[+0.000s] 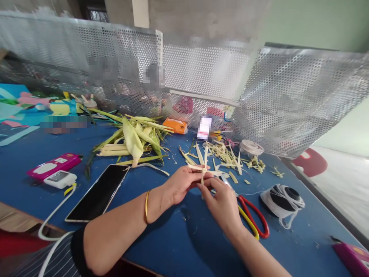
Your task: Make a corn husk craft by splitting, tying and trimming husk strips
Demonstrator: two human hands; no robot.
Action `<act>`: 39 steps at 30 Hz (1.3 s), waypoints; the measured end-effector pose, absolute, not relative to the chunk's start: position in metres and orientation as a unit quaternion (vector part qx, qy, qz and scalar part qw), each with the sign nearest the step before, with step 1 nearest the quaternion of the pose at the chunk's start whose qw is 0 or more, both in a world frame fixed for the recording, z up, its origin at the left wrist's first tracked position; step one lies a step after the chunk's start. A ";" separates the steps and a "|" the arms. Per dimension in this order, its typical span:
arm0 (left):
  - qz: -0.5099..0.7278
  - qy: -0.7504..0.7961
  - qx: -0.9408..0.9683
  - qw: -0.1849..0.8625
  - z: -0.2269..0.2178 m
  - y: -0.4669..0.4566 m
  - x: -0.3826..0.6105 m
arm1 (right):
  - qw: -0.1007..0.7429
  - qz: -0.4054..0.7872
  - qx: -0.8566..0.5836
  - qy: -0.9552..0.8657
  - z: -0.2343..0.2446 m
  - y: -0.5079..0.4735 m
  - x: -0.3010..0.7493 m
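Pale corn husk strips, joined at a small centre and spreading outward like a star, are held above the blue table. My left hand pinches them from the left, its fingers partly behind the strips. My right hand has its thumb and fingertips closed around the lower strip, just under the centre. Scissors with red and yellow handles lie beside my right hand, blades partly hidden by it. Beyond the hands, cut husk scraps are scattered.
Green corn husks are piled back left. A black-screened tablet, a magenta device and a white cabled device lie left. Right are a thread spool and tape roll. A lit phone leans against perforated metal panels.
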State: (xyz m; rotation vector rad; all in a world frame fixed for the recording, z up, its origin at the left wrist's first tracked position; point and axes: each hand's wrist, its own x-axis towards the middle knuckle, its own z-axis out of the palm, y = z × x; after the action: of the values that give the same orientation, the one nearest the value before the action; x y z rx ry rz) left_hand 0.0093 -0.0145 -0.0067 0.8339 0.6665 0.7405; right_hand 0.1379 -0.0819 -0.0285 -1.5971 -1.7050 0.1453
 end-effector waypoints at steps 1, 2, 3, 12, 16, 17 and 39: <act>0.346 0.311 0.390 0.795 -0.007 -0.015 0.010 | 0.394 0.058 -0.626 -0.671 -0.030 -0.081 0.137; 0.350 0.311 0.391 0.793 -0.007 -0.016 0.010 | 0.398 0.058 -0.618 -0.675 -0.031 -0.079 0.138; 0.355 0.311 0.391 0.790 -0.007 -0.017 0.010 | 0.402 0.058 -0.606 -0.683 -0.031 -0.079 0.139; 0.370 0.323 0.374 0.787 -0.011 -0.019 0.010 | 0.407 0.057 -0.547 -0.729 -0.028 -0.081 0.138; 0.357 0.310 0.378 0.796 -0.009 -0.014 0.008 | 0.394 0.014 -0.554 -0.733 -0.022 -0.085 0.143; 0.354 0.309 0.373 0.800 -0.008 -0.012 0.007 | 0.403 -0.018 -0.565 -0.720 -0.021 -0.084 0.147; 0.355 0.397 0.507 0.678 -0.015 -0.014 0.010 | 0.359 0.015 -0.556 -0.749 -0.025 -0.084 0.143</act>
State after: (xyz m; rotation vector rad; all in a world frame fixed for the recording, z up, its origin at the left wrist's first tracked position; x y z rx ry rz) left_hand 0.0097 -0.0139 -0.0146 1.1404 0.8911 0.7976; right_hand 0.1428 -0.0845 -0.0253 -1.4348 -1.9329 0.0376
